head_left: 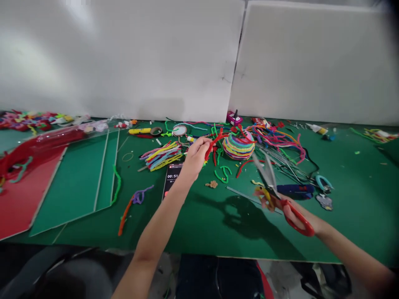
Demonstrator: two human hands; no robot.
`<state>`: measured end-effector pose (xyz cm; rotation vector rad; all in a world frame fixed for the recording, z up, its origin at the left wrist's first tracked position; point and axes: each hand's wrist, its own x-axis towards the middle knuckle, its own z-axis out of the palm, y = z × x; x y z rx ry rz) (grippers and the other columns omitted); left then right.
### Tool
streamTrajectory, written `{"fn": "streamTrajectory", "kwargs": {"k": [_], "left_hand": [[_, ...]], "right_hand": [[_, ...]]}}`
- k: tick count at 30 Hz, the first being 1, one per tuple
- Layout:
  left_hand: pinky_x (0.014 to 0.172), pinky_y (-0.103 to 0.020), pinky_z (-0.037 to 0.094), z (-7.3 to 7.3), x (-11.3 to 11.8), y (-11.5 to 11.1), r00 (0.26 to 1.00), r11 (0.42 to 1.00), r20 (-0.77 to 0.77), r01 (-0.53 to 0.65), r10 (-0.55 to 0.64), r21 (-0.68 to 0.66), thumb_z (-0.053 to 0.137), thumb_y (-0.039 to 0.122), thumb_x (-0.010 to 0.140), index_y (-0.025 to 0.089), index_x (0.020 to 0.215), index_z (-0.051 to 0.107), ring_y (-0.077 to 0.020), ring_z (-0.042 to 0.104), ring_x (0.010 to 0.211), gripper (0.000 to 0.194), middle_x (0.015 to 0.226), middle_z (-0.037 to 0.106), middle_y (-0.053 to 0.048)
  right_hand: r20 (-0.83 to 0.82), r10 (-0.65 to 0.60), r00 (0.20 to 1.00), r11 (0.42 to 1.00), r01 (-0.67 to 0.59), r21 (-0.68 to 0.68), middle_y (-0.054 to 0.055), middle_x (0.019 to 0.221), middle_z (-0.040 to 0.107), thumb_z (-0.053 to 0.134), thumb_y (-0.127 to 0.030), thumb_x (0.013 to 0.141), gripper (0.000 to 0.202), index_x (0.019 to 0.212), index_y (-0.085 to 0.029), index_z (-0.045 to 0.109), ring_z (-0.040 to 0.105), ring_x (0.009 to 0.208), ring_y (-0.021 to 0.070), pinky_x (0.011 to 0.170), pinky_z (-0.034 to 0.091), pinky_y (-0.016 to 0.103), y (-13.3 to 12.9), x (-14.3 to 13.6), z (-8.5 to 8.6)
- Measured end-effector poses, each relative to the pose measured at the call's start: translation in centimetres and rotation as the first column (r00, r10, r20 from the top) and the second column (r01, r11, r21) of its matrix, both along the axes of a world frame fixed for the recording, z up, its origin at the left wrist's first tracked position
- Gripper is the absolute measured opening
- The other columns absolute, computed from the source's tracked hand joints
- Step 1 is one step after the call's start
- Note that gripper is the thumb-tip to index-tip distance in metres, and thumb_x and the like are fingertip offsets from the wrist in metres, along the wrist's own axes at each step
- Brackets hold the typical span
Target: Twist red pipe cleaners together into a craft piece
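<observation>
My left hand (196, 158) is closed in a pinch on a red pipe cleaner (215, 142), whose forked ends stick out to the right. Close beside those ends is a round ball wrapped in striped, many-coloured pipe cleaners (239, 146). Lower right, my right hand (291, 209) grips a pair of scissors (268, 176) by the red handle. The scissor blades are parted and point up and to the left, away from the red pipe cleaner. A yellow patch shows at the fingers of that hand, too blurred to name.
A bundle of coloured pipe cleaners (162, 156) and a phone running a timer (171, 176) lie left of centre. Loose pipe cleaners (289, 143) tangle at the back right, near a dark blue pouch (296, 191). Red and green boards (77, 178) cover the left side. White panels (140, 58) stand behind.
</observation>
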<state>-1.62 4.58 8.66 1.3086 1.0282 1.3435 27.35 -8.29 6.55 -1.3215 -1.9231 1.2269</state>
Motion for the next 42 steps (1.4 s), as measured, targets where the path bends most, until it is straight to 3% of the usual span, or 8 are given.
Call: {"fn": "streamTrajectory", "kwargs": {"k": [2,8,16,25,32,37,40,42], "left_hand": [[0.052,-0.020,0.037,0.3,-0.1,-0.2,1.000,0.999,0.011,-0.022,0.022,0.036,0.049,0.025,0.086,0.019,0.085,0.055,-0.0076,0.046,0.059,0.008,0.068,0.049,0.002],[0.062,-0.023,0.044,0.6,-0.1,-0.5,0.988,0.974,-0.028,-0.145,0.152,0.172,0.060,0.028,0.082,0.022,0.089,0.048,-0.0088,0.055,0.067,0.015,0.075,0.058,0.002],[0.064,-0.024,0.045,0.2,0.5,-0.9,0.977,0.967,-0.192,0.130,-0.088,0.218,0.058,0.024,0.082,0.021,0.086,0.047,-0.0101,0.059,0.073,0.012,0.079,0.060,0.001],[0.066,-0.025,0.047,-0.2,1.1,-1.0,0.968,0.961,-0.205,0.189,-0.147,0.203,0.060,0.024,0.080,0.021,0.083,0.047,-0.0104,0.059,0.072,0.014,0.077,0.058,0.001],[0.068,-0.025,0.046,-1.3,1.8,-0.9,0.975,0.969,-0.215,0.104,-0.055,0.223,0.059,0.022,0.080,0.021,0.083,0.049,-0.0103,0.058,0.073,0.011,0.077,0.059,0.001],[0.066,-0.025,0.046,-1.8,1.2,-0.1,0.978,0.975,-0.192,0.123,-0.087,0.186,0.063,0.030,0.078,0.021,0.082,0.049,-0.0108,0.057,0.071,0.017,0.075,0.058,0.001],[0.061,-0.025,0.045,-1.7,0.8,0.4,0.985,0.977,-0.073,0.167,-0.158,0.132,0.063,0.041,0.078,0.022,0.083,0.049,-0.0104,0.052,0.064,0.024,0.070,0.052,0.002],[0.062,-0.026,0.046,-1.4,0.6,0.6,0.975,0.976,0.081,0.201,-0.208,0.087,0.057,0.048,0.081,0.023,0.083,0.049,-0.0104,0.047,0.061,0.027,0.066,0.045,0.002]], "right_hand": [[-0.024,0.105,0.994,0.992,-0.106,-0.070,0.006,0.085,0.063,0.033,-0.055,0.088,0.042,0.102,-0.030,0.064,0.059,0.073,0.0193,0.071,0.053,0.036,1.4,-2.0,0.1],[-0.074,0.095,0.993,0.990,-0.102,-0.098,0.007,0.084,0.058,0.030,-0.059,0.089,0.046,0.096,-0.023,0.058,0.048,0.062,0.0146,0.058,0.047,0.031,3.8,-5.4,-1.0],[-0.062,0.094,0.994,0.993,-0.098,-0.063,0.002,0.070,0.047,0.023,-0.074,0.081,0.062,0.093,-0.020,0.051,0.040,0.056,0.0121,0.051,0.038,0.028,4.5,-6.8,-0.3],[-0.175,0.118,0.978,0.982,-0.141,-0.127,-0.001,0.066,0.044,0.022,-0.072,0.083,0.061,0.087,-0.018,0.050,0.041,0.050,0.0095,0.048,0.041,0.028,3.9,-6.5,-0.9],[-0.199,0.006,0.980,0.980,-0.046,-0.195,-0.002,0.053,0.044,0.021,-0.071,0.084,0.059,0.074,-0.019,0.048,0.044,0.044,0.0091,0.044,0.042,0.026,3.2,-8.3,-1.8],[-0.170,-0.293,0.941,0.917,0.227,-0.329,-0.007,0.046,0.037,0.025,-0.070,0.084,0.052,0.076,-0.021,0.044,0.035,0.032,0.0082,0.031,0.029,0.022,3.5,-8.6,-3.9],[-0.068,-0.198,0.978,0.962,0.180,-0.203,-0.006,0.044,0.040,0.026,-0.063,0.088,0.047,0.082,-0.021,0.047,0.039,0.033,0.0107,0.034,0.034,0.025,3.6,-6.7,-3.9],[0.123,-0.146,0.982,0.989,0.144,0.028,-0.003,0.050,0.048,0.033,-0.057,0.088,0.041,0.084,-0.020,0.051,0.045,0.039,0.0126,0.040,0.037,0.026,3.2,-5.0,-3.5]]}}
